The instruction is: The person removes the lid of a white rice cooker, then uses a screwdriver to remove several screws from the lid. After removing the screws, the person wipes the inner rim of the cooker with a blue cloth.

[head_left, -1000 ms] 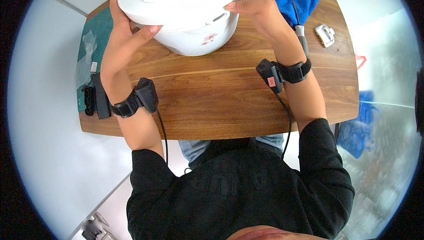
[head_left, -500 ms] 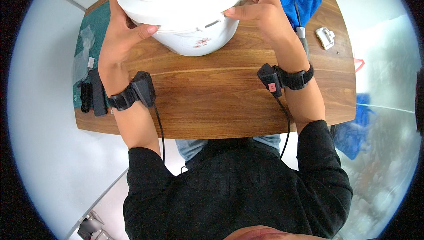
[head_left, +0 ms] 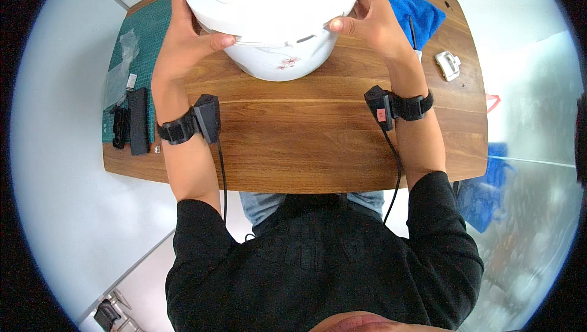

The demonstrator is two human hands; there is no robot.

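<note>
A white rice cooker [head_left: 293, 57] with a small red flower print stands at the far side of the table, its top cut off by the upper edge. The round lid [head_left: 269, 8] carries an oval vent and lies over the body. My left hand [head_left: 189, 44] holds the cooker's left side, thumb along the lid's near rim. On the opposite side my right hand [head_left: 373, 23] grips it the same way, thumb pressed at the rim beside a narrow slot. Most of my fingers are hidden behind the cooker.
A green cutting mat [head_left: 150, 32] at the left bears a clear plastic bag [head_left: 125, 57] and a long black bar [head_left: 139, 121]. Right of the cooker lie a blue cloth [head_left: 416, 11], a screwdriver [head_left: 413, 32] and a small white plastic part [head_left: 448, 66]. Cables hang from both wristbands.
The cooker has shifted a little to the right in the picture, with both hands still gripping it. My right forearm now covers more of the screwdriver's handle.
</note>
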